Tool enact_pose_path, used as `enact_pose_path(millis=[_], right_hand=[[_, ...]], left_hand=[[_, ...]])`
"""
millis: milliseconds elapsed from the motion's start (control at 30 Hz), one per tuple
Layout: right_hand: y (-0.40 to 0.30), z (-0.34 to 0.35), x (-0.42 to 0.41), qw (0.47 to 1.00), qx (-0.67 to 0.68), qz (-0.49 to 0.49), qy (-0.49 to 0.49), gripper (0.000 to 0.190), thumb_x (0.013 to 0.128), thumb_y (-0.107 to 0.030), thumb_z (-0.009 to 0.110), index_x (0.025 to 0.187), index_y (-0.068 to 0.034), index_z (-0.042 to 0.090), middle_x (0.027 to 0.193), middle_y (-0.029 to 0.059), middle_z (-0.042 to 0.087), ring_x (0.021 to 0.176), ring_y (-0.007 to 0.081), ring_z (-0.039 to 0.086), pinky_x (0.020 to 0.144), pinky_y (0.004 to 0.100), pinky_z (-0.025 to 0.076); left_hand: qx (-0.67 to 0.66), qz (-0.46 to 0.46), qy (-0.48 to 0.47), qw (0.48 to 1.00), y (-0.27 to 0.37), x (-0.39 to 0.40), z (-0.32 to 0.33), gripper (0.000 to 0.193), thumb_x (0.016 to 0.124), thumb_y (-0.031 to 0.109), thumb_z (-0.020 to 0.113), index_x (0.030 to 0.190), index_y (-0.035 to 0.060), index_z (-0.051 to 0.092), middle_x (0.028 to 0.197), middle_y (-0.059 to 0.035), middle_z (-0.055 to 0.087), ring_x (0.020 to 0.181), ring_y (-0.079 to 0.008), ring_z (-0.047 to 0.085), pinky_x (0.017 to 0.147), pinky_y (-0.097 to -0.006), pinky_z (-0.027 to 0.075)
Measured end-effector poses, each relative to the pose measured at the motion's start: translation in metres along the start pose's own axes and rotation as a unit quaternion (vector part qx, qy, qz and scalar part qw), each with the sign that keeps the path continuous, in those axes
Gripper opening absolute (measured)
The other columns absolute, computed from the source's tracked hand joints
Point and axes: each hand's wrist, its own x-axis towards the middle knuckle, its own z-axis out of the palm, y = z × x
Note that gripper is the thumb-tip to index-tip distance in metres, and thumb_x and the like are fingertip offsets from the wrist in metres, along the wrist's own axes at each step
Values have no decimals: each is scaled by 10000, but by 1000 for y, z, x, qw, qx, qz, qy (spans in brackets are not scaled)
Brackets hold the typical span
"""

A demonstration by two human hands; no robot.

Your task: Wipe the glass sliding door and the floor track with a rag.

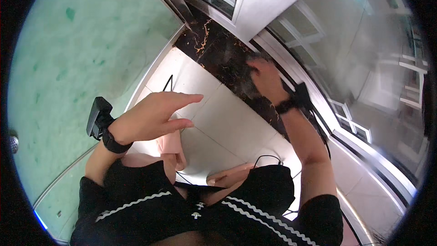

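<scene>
My left hand is raised over the white floor tiles, thumb and fingers apart, with nothing between them. A black strap with a small black device circles that wrist. Farther forward and to the right, my right hand is over a dark marble-patterned strip with gold veins, close to a metal frame. Its fingers are blurred. A greyish smear beside them could be a cloth or motion blur; I cannot tell which. The right wrist also bears a black strap and device.
A glass pane in a pale metal frame stands at the right. A mottled green panel or surface fills the left, edged by a thin pale strip. Bare feet and thin black cables are below me on the tiles.
</scene>
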Motion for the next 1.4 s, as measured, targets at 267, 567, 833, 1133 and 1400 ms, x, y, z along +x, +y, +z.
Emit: enact_pose_path(millis=[267,567,833,1133,1400], right_hand=[[-37,98,199,995,-55,-87,-19,364,762,-67,569,1117,-23,507,1190,177,490,1005,353,527,852,435,445],[-10,102,84,960,-228,-109,122,235,764,-117,552,987,-75,613,1072,104,539,958,298,539,780,414,458],[-82,125,109,990,20,-95,104,200,765,-144,582,946,-72,627,1010,102,563,936,318,542,794,415,446],[-40,173,116,980,-109,-75,146,224,805,-181,490,982,-78,580,1068,131,532,1021,311,510,904,428,400],[76,37,-138,970,-231,65,40,287,776,-85,510,1057,-59,566,1094,205,521,1052,385,474,893,458,405]], left_hand=[[-37,3,47,998,-19,-18,1,509,789,209,643,1244,58,470,861,-165,595,769,-315,573,687,-375,449],[-17,-16,3,1000,-13,-14,-11,491,814,198,596,1270,82,459,1062,-155,590,928,-323,566,803,-390,443],[-3,49,11,999,-17,-16,-7,493,821,241,605,1236,16,463,1005,-184,598,868,-329,574,752,-389,452],[-10,0,22,1000,-10,-24,-7,515,774,212,640,1236,54,479,993,-172,596,871,-334,564,753,-379,442],[26,50,-17,998,12,17,8,514,762,139,648,1239,50,478,1206,-135,546,1054,-301,552,872,-352,439]])
